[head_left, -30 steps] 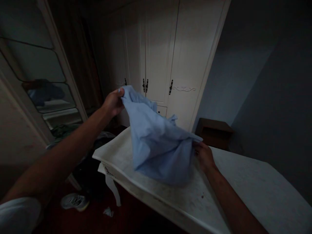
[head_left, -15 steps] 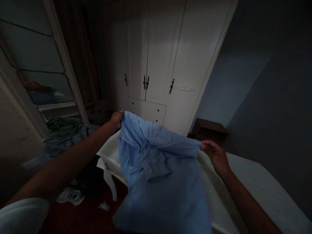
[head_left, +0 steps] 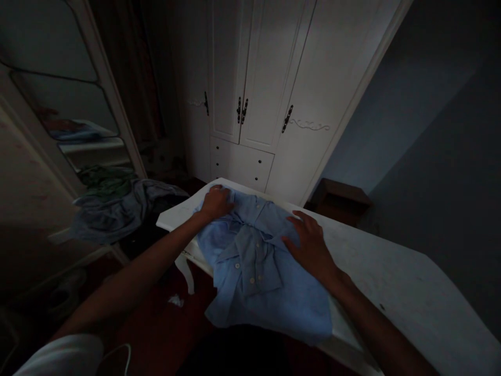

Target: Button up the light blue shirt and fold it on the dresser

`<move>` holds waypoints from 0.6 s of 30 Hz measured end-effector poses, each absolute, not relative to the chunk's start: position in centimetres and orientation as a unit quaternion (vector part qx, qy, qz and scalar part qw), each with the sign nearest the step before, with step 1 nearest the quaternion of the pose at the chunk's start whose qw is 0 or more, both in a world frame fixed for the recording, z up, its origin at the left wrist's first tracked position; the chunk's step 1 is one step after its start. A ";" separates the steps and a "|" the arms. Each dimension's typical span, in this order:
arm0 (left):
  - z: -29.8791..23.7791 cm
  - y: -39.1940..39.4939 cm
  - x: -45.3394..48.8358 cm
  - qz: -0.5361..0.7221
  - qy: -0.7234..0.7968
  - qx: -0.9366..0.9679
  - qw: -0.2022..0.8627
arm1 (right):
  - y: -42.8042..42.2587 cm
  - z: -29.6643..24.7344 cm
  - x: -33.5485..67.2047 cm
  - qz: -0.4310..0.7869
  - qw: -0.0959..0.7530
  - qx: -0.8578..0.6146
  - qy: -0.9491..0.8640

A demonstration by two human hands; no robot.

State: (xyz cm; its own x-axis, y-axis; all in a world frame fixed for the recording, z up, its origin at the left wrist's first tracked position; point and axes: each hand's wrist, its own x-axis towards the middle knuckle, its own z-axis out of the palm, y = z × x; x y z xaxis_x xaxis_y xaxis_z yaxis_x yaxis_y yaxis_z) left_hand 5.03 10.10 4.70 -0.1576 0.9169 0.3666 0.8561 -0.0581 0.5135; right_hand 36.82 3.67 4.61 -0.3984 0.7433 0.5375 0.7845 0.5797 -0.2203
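Observation:
A light blue button shirt point(head_left: 258, 271) lies front-up on the white table point(head_left: 391, 282), its lower part hanging over the near edge. My left hand point(head_left: 216, 202) rests on the shirt's far left shoulder with the fingers curled down onto the cloth. My right hand point(head_left: 309, 241) lies flat on the shirt's right side, fingers spread and stretched toward the collar. Neither hand lifts the cloth.
A white wardrobe point(head_left: 270, 94) with dark handles stands behind the table. A heap of grey and green clothes point(head_left: 117, 203) lies at the left below a mirror frame point(head_left: 66, 109). A dark brown bedside cabinet point(head_left: 338, 201) sits by the blue wall. The floor is dark red.
The shirt, held up in the air by both hands before, now lies spread on the table. Both hands have come down onto it and released their pinch.

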 end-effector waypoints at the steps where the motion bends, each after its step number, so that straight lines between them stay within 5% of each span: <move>1: 4.4 9.7 5.3 0.267 0.690 0.672 0.036 | 3.8 4.6 35.9 -0.039 0.250 -0.460 -0.851; 4: 3.5 8.6 5.4 0.068 0.684 0.724 0.051 | 4.9 4.6 34.3 -0.028 0.085 -0.489 -0.868; 8: 3.2 8.0 3.4 0.025 0.644 0.761 0.076 | 6.6 5.9 34.9 0.004 -0.018 -0.504 -0.863; 18: 9.4 11.9 -4.3 0.266 0.672 0.690 -0.022 | 12.9 12.7 41.6 -0.010 0.405 -0.502 -0.764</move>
State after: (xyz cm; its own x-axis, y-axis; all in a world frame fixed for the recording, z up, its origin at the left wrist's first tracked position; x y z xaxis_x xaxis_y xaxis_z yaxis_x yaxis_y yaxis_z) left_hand -4.33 11.93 9.42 -0.0458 0.9171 0.3960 0.9400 -0.0946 0.3277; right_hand 41.61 12.88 12.71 -0.1685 0.7587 0.6293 0.7750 0.4965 -0.3911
